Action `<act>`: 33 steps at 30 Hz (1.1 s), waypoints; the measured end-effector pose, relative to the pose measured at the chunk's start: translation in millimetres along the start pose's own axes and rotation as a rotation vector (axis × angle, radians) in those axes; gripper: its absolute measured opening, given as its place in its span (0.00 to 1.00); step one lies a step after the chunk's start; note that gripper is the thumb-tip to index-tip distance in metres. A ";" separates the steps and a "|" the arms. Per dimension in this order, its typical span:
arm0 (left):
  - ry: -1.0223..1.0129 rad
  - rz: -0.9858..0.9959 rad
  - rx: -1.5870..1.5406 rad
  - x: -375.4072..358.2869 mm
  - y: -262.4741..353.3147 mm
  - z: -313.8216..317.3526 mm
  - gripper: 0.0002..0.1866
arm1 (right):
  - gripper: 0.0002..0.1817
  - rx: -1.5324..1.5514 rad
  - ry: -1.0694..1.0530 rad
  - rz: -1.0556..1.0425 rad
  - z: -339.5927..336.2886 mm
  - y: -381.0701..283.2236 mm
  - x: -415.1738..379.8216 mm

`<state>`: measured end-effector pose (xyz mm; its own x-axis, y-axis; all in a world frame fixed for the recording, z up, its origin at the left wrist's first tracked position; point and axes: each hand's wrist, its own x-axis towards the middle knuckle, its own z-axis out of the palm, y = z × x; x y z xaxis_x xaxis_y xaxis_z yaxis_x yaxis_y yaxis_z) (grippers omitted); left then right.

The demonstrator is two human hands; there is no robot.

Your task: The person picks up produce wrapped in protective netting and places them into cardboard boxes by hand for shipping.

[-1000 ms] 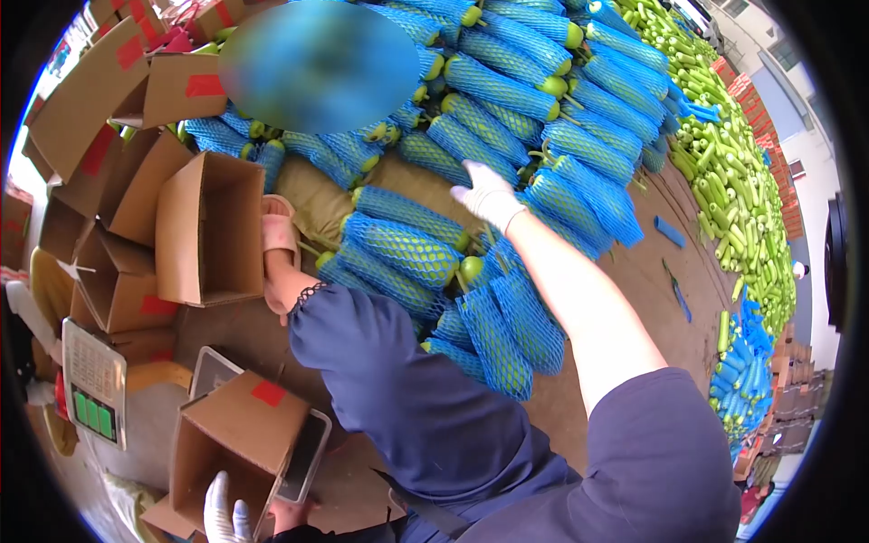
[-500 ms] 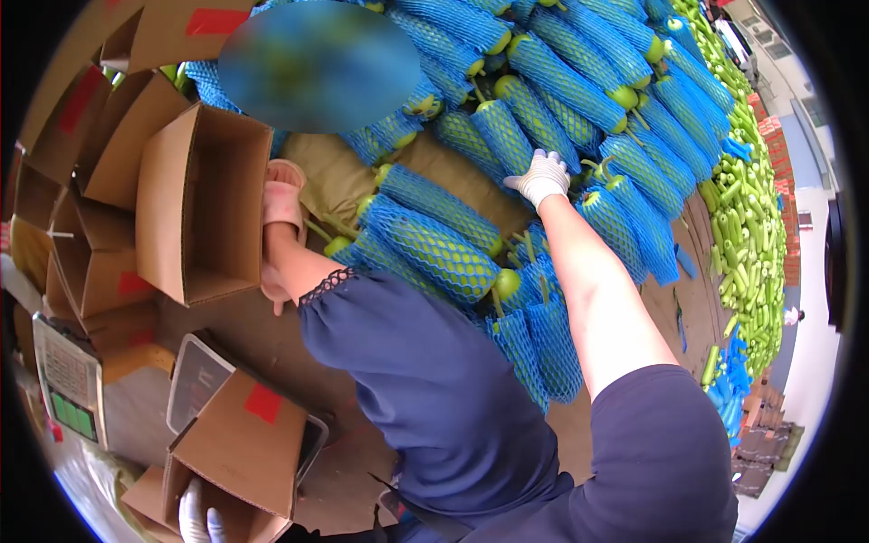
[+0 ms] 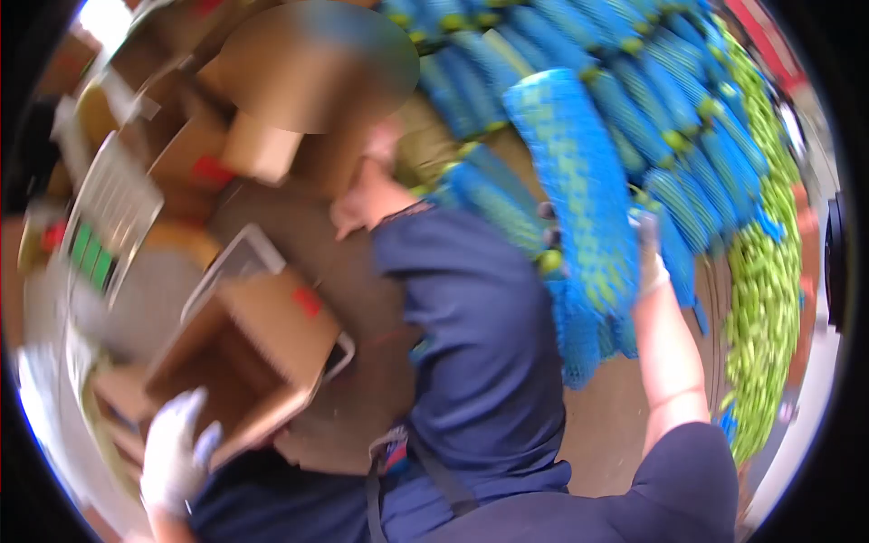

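Note:
My right hand (image 3: 650,256), in a pale glove, grips the side of a long green gourd (image 3: 575,181) wrapped in blue foam netting. The gourd is raised upright in front of the others, and some of my fingers are hidden behind it. At the lower left my gloved left hand (image 3: 179,448) has its fingers apart at the near edge of an open cardboard box (image 3: 272,326) with red tape. The hand overlaps the box's opening and is smeared by motion. Dark inside, the box tilts on a frame.
Between my arms bends a co-worker in a navy shirt (image 3: 480,317), hands near another carton. Rows of netted gourds (image 3: 634,100) lie ahead, with bare green gourds (image 3: 765,344) piled at right. A scale with green panels (image 3: 95,249) stands at left.
My right hand has gone from resting on the netted gourds to holding one up. My left hand shows more fully at the box. The view has shifted, and the co-worker's hands and carton have moved.

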<state>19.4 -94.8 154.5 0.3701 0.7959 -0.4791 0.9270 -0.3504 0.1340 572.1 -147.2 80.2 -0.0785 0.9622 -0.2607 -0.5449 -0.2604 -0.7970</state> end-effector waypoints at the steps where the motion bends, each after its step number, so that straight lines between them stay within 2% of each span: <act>1: 0.009 -0.008 0.009 -3.9 -1.3 -5.8 0.24 | 0.63 0.126 -0.127 0.061 16.3 10.4 2.7; 2: 0.042 -0.005 0.002 -7.1 -10.7 -7.5 0.19 | 0.64 0.364 -0.318 0.207 24.4 20.5 10.5; 4: 0.154 -0.017 -0.086 -10.0 -26.0 -20.0 0.10 | 0.64 0.416 -0.529 0.400 72.0 22.5 26.6; 6: 0.415 -0.112 -0.218 -20.4 -47.9 -14.6 0.09 | 0.65 0.271 -0.404 0.306 160.5 28.9 32.3; 7: 0.629 -0.041 -0.075 -23.1 -68.7 -0.8 0.12 | 0.66 0.169 -0.432 0.278 203.6 34.3 39.1; 8: 0.702 -0.115 0.032 -23.7 -82.0 13.9 0.27 | 0.65 -0.018 -0.546 0.284 212.7 43.4 64.9; 10: 0.624 -0.249 -0.044 -33.8 -101.4 34.9 0.40 | 0.62 -0.284 -0.605 0.330 275.9 62.0 92.9; 12: 0.284 -0.441 -0.569 -39.9 -100.7 38.0 0.50 | 0.57 -0.529 -0.810 0.273 340.7 68.2 105.7; 13: 0.245 -0.305 -0.688 -37.1 -118.8 64.8 0.52 | 0.52 -0.577 -0.865 0.209 361.2 79.0 109.9; 14: -0.045 -0.436 -1.026 -40.3 -103.6 51.5 0.44 | 0.42 -0.821 -0.917 0.078 367.3 92.0 123.3; 16: -0.062 -0.160 -0.942 -35.8 -113.8 71.8 0.32 | 0.43 -1.123 -0.978 0.023 379.9 100.5 127.8; 17: 0.077 -0.080 -0.840 -31.9 -114.7 83.9 0.26 | 0.45 -1.175 -0.999 0.094 379.1 106.7 131.5; 18: 0.213 -0.008 -0.726 -28.2 -113.2 89.9 0.21 | 0.45 -1.303 -1.080 0.008 364.1 120.8 144.1; 19: 0.157 -0.166 -0.780 -24.9 -110.3 86.3 0.18 | 0.46 -1.318 -1.077 0.127 358.0 124.1 144.4; 20: 0.168 -0.182 -0.800 -24.6 -112.1 89.4 0.18 | 0.46 -1.332 -1.063 0.248 352.8 127.5 143.1; 22: 0.099 -0.036 -0.412 -23.9 -113.1 93.9 0.18 | 0.46 -1.536 -1.147 0.291 342.0 141.5 150.2; 23: 0.097 -0.026 -0.422 -19.7 -112.6 94.2 0.18 | 0.46 -1.536 -1.141 0.379 348.4 143.7 148.5; 24: 0.097 -0.073 -0.485 -15.5 -111.9 93.7 0.18 | 0.46 -1.508 -1.140 0.383 343.5 151.4 153.1; 27: 0.063 -0.239 -0.595 -12.2 -107.4 80.2 0.17 | 0.45 -1.685 -1.145 0.412 349.8 165.0 160.7; 28: 0.062 -0.229 -0.588 -13.5 -109.2 81.4 0.17 | 0.45 -1.684 -1.131 0.409 351.6 172.3 161.1; 30: 0.222 -0.185 -0.849 -14.3 -109.7 89.6 0.19 | 0.45 -1.860 -1.175 0.511 352.9 194.3 165.0; 33: 0.204 -0.190 -0.755 -12.4 -102.4 87.5 0.19 | 0.45 -1.968 -1.200 0.531 337.9 239.5 179.8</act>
<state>-85.4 -112.0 70.7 0.1384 0.9086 -0.3941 0.7395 0.1698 0.6513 145.4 -9.7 26.5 -0.5465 0.2283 -0.8057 0.7538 0.5533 -0.3545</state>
